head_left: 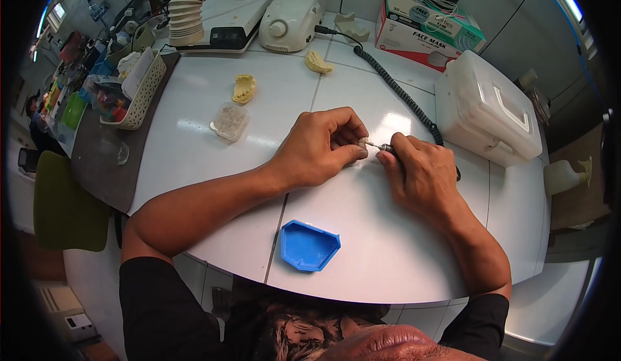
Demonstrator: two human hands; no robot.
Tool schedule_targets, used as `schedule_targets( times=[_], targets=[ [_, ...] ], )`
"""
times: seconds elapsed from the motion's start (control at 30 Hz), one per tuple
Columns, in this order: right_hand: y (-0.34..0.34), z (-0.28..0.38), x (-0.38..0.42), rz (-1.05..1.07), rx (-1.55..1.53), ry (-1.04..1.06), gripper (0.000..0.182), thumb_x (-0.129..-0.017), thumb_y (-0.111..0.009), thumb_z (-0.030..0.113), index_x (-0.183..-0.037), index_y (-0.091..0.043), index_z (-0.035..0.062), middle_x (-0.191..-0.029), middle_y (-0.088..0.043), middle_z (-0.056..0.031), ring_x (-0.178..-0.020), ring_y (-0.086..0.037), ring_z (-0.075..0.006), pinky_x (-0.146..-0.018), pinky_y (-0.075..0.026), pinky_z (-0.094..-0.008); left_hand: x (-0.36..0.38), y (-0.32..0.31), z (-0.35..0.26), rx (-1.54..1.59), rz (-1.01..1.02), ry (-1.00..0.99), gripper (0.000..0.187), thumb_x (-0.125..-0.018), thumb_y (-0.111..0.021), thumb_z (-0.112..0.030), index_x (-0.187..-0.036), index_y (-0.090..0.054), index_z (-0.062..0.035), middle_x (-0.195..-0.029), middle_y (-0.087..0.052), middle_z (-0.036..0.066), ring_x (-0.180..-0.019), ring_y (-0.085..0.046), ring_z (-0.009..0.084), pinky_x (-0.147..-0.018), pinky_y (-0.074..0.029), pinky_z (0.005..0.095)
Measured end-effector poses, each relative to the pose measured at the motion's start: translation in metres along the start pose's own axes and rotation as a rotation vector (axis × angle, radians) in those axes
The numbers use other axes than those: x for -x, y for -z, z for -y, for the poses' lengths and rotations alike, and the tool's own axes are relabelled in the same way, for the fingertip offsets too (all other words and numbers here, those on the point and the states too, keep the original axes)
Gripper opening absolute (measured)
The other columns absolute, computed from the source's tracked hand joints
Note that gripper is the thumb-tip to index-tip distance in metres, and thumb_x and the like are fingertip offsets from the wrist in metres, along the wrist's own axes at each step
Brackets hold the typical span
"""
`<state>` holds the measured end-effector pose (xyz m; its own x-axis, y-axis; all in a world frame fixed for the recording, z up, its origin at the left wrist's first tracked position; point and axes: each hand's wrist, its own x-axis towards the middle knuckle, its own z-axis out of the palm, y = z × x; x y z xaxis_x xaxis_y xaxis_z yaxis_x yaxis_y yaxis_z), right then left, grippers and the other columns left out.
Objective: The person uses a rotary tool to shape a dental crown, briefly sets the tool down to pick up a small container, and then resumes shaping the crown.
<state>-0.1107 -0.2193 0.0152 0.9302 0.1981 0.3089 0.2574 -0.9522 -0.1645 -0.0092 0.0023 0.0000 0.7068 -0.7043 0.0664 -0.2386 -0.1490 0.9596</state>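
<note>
My left hand (pixel 323 146) pinches a small whitish piece (pixel 363 145) between thumb and fingertips; its exact kind is too small to tell. In my right hand (pixel 424 167) is a rotary handpiece (pixel 387 148), gripped like a pen. Its thin metal bur (pixel 373 145) points left and meets or nearly meets the piece. A dark coiled cord (pixel 404 89) runs from behind the right hand up to the white control unit (pixel 291 21). Left of my hands lie a yellow dental cast (pixel 244 88) and a clear plastic box (pixel 229 122) of small pale pieces.
A blue tray-like mould (pixel 310 246) sits near the table's front edge. Another yellow cast piece (pixel 317 62) lies farther back. On the right stands a white lidded case (pixel 488 109), with mask boxes (pixel 420 28) behind it. A ribbed hose (pixel 187 11) and basket (pixel 143 92) are at the left.
</note>
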Motion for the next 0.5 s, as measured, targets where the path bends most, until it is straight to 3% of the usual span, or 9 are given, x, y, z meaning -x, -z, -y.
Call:
schedule_targets(
  times=[0.5],
  targets=[
    [-0.0002,0.0000,0.0006,-0.011,-0.003,0.037,0.031,-0.105,-0.070,0.032,-0.089,-0.062,0.0070,-0.070,-0.066,-0.0108,-0.058,-0.067,-0.0344,-0.053,-0.050,-0.0462,-0.0005,-0.0006,0.0032,-0.046,-0.022,-0.046,0.022,-0.096,-0.085,-0.008,-0.111,-0.071,0.0007,-0.098,-0.077,0.007,-0.090,-0.074,0.0112,-0.081,-0.060,0.0256]
  ],
)
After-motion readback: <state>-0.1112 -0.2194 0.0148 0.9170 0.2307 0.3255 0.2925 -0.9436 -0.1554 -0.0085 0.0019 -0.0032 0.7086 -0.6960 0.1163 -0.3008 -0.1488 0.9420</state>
